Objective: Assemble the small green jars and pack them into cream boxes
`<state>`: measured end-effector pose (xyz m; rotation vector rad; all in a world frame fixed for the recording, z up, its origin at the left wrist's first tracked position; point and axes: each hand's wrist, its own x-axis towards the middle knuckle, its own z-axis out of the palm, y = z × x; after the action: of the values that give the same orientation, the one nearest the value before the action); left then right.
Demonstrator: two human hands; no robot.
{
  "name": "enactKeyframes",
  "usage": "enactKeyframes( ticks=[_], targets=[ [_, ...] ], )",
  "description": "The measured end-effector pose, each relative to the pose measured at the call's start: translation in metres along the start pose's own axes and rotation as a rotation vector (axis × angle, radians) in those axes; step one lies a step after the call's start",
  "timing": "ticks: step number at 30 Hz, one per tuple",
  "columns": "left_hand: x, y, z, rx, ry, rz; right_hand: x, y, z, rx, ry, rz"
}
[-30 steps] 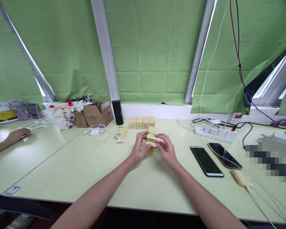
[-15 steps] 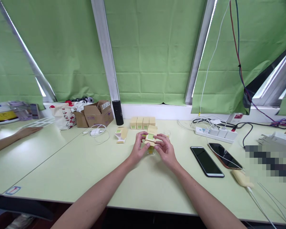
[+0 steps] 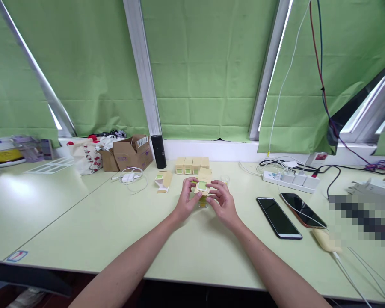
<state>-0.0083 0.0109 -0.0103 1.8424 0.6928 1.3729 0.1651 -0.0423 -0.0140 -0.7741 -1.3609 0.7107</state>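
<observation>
Both my hands meet over the middle of the pale green table (image 3: 83, 231). My left hand (image 3: 186, 202) and my right hand (image 3: 222, 202) grip a small tan carton (image 3: 203, 185) with a green label, its top flap standing up. A yellowish item shows just under the carton, partly hidden by my fingers. Behind them a row of several closed tan cartons (image 3: 192, 165) lines the back of the table. A flattened carton (image 3: 163, 180) lies to the left of my hands.
Two dark phones (image 3: 278, 217) lie right of my hands, with a white power strip (image 3: 289, 179) and tangled cables behind. A black flask (image 3: 158, 151), brown cardboard boxes (image 3: 129, 152) and a printed bag (image 3: 85, 157) stand at back left. A white charger (image 3: 129, 176) lies nearby.
The carton has sunk a little lower between my hands over the yellowish item. Another person's hand and forearm at the far left have slid off the table and out of view.
</observation>
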Motion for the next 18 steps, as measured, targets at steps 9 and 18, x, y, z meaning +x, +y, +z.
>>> enactKeyframes(
  ticks=[9,18],
  targets=[
    [0.0015,0.0078,0.0001,0.101,-0.002,0.089,0.0016,0.0074,-0.0015,-0.015,0.031,0.01],
    [0.0015,0.005,0.0001,0.138,-0.014,0.104,0.0032,0.0057,-0.0014,0.005,0.053,0.024]
  ],
)
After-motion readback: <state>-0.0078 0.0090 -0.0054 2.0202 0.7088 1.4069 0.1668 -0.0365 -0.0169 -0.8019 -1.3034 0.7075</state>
